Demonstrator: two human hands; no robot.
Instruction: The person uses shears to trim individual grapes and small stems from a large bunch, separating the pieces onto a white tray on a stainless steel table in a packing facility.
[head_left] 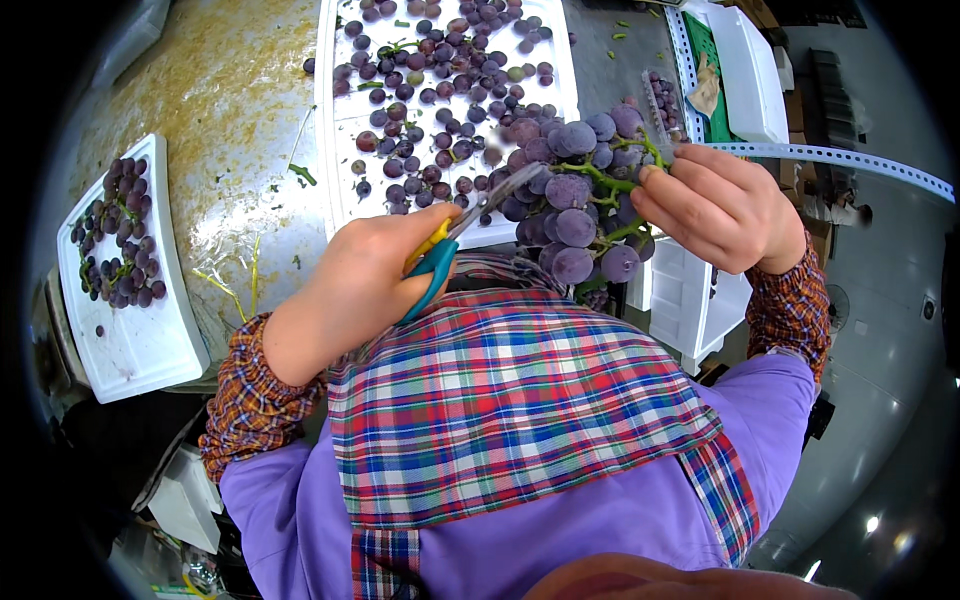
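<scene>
My right hand (715, 205) pinches the green stem of a bunch of purple grapes (572, 222), which hangs in front of my plaid apron (520, 380). My left hand (365, 275) is wrapped round the teal and yellow handles of a pair of scissors (432, 268). The scissor blades reach to the left side of the bunch, among its grapes; whether they touch one cannot be told. Behind the bunch lies a white tray (345, 190) strewn with many loose grapes and bits of stem.
At the left, another white tray (150, 350) holds a bunch of grapes (125, 240). The metal table (230, 120) is wet and stained, with stem scraps on it. A clear punnet of grapes (664, 100), a green crate (708, 70) and a white box (750, 70) stand at the far right.
</scene>
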